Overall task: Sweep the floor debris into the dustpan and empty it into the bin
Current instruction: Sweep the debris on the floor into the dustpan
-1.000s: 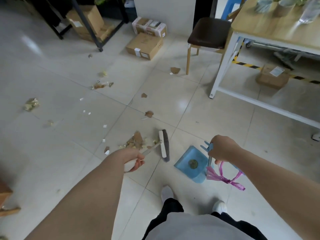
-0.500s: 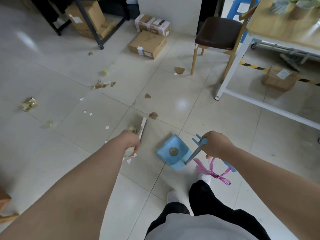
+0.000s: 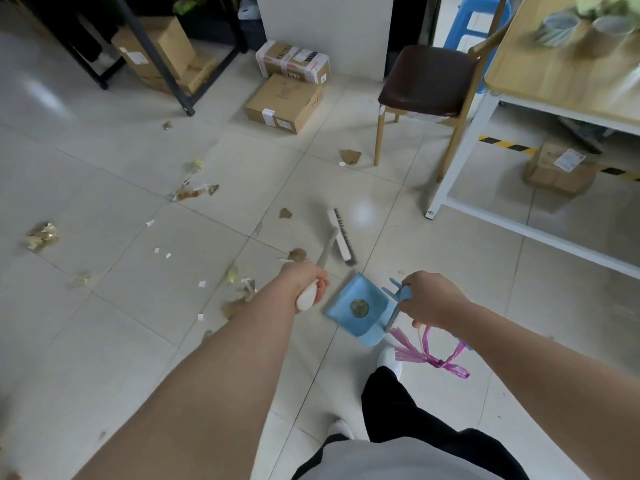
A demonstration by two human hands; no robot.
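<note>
left hand (image 3: pixel 310 287) clenches white-handled bristle brush (image 3: pixel 341 239), right hand (image 3: pixel 427 299) grips blue plastic dustpan (image 3: pixel 360 313) by its handle. Brown and yellow paper scraps (image 3: pixel 242 292) lie left of dustpan; a hard stroke may flick them past it

Bare forearms (image 3: pixel 225 375), pale grey top (image 3: pixel 398 460), black trousers (image 3: pixel 398 410), white shoes (image 3: pixel 390 359)

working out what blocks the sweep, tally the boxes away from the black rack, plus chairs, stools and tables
cardboard boxes: 3
wooden chair: 1
blue stool: 1
table: 1
total: 6
</note>
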